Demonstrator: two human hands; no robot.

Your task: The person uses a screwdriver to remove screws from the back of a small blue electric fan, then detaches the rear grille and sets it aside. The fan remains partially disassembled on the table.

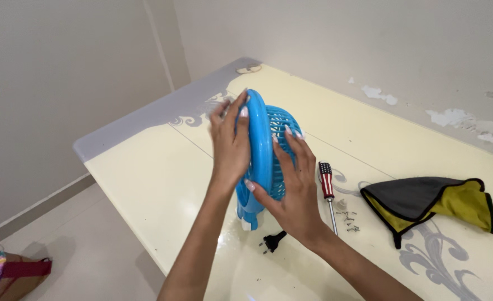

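Observation:
A small blue plastic table fan (pixel 262 146) stands upright on its base on the pale yellow table (pixel 146 178). My left hand (pixel 230 142) is pressed flat against one face of the fan's round housing. On the opposite, grilled face lies my right hand (pixel 294 189), fingers spread over the grille. Both hands clasp the fan between them. The fan's black plug (pixel 273 242) lies on the table just below my right hand.
A screwdriver with a striped handle (pixel 327 184) lies right of the fan, with several small screws (pixel 348 217) beside it. A grey and yellow cloth (pixel 430 199) lies further right. A bag (pixel 6 272) sits on the floor at lower left. Walls stand close behind the table.

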